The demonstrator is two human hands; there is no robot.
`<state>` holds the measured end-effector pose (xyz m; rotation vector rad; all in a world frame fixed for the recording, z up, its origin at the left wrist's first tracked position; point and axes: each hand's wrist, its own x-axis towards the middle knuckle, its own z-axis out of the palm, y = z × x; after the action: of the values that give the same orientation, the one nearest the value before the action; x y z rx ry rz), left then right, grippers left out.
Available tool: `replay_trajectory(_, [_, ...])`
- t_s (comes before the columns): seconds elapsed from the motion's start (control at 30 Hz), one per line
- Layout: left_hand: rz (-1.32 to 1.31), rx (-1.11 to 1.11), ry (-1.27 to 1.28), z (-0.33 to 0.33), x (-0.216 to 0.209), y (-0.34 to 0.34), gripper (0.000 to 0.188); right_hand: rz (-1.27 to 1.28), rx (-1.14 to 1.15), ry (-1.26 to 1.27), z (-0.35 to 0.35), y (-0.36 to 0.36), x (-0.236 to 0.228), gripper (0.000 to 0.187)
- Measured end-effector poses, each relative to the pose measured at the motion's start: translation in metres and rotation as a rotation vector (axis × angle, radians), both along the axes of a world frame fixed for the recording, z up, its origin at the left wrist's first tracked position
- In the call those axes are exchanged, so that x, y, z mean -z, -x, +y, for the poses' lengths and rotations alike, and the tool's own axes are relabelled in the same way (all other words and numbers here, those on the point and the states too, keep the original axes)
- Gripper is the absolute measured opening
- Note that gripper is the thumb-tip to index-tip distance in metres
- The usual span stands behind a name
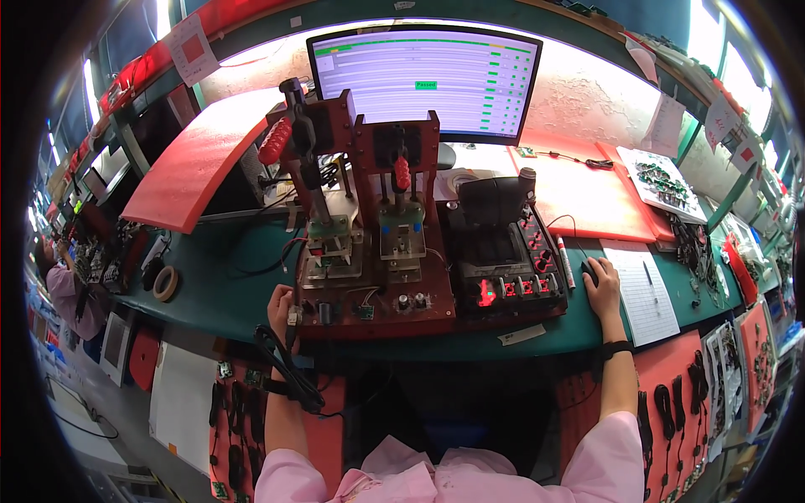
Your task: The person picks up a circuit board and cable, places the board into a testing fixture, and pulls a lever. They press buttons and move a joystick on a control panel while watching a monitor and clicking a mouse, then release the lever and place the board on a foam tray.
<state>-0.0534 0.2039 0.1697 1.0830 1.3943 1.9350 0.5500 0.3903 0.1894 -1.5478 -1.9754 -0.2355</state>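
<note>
At the left front corner of a dark red test fixture (394,310), my left hand (280,307) has its fingers closed around a cable plug (292,322). A looped black cable (285,365) hangs by my left wrist. My right hand (603,292) rests curled over a black computer mouse (590,270), on the green bench right of the fixture. Two toggle clamps with red handles rise from the fixture, the left handle (275,140) higher than the right handle (402,173). Under the left clamp sits a green plate (329,228).
A lit monitor (423,80) stands behind the fixture. Joined to its right is a black control box (503,251) with glowing red lights. Paper with a pen (647,272) lies beyond my right hand. A tape roll (166,283) is at left. Cables on pink foam (671,402) flank me.
</note>
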Motion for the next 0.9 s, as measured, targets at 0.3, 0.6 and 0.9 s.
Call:
replay_trajectory(0.3, [0.015, 0.031, 0.002, 0.000, 0.000, 0.005, 0.014, -0.006, 0.011, -0.017, 0.002, -0.001, 0.003, 0.039])
replay_trajectory(0.6, [-0.008, 0.032, 0.008, 0.001, -0.002, -0.001, 0.016, -0.022, 0.027, -0.028, 0.005, -0.003, 0.003, 0.039])
replay_trajectory(0.9, [-0.019, 0.012, 0.011, -0.001, -0.005, -0.006, 0.016, -0.017, 0.029, -0.032, 0.004, -0.003, 0.004, 0.038])
